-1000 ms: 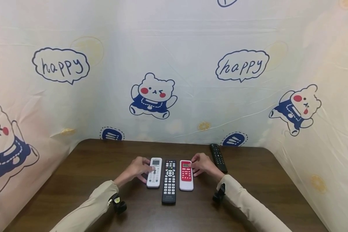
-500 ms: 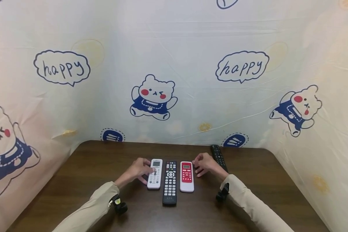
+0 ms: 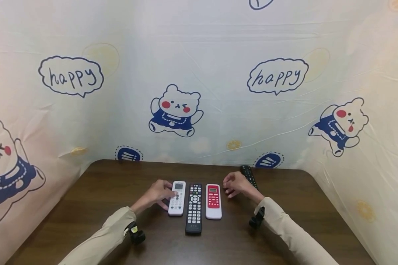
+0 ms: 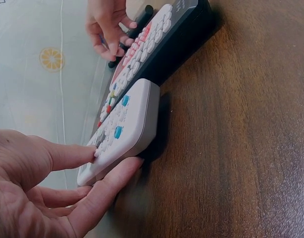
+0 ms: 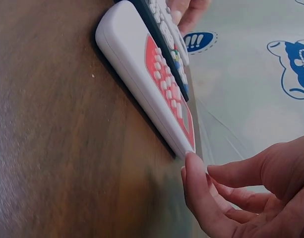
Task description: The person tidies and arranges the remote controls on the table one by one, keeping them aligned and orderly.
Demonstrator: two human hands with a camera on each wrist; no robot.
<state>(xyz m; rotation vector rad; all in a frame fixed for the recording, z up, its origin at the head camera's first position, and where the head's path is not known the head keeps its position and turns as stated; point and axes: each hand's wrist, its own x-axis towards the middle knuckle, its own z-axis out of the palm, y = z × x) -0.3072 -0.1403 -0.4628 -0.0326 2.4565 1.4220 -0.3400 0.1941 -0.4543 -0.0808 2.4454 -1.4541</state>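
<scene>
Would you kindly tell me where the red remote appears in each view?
Head: red remote, just right of centre, lower half.
Left wrist: red remote, upper middle, partly hidden by the middle black remote.
Right wrist: red remote, upper middle.
Shared landmark: middle black remote, beside it.

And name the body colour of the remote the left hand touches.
White remote, clearest in the left wrist view.

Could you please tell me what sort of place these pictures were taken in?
Probably a small indoor booth set up for recording: a bear-printed sheet hangs behind and on both sides of a brown table, and the person wears a dark wrist device.
</scene>
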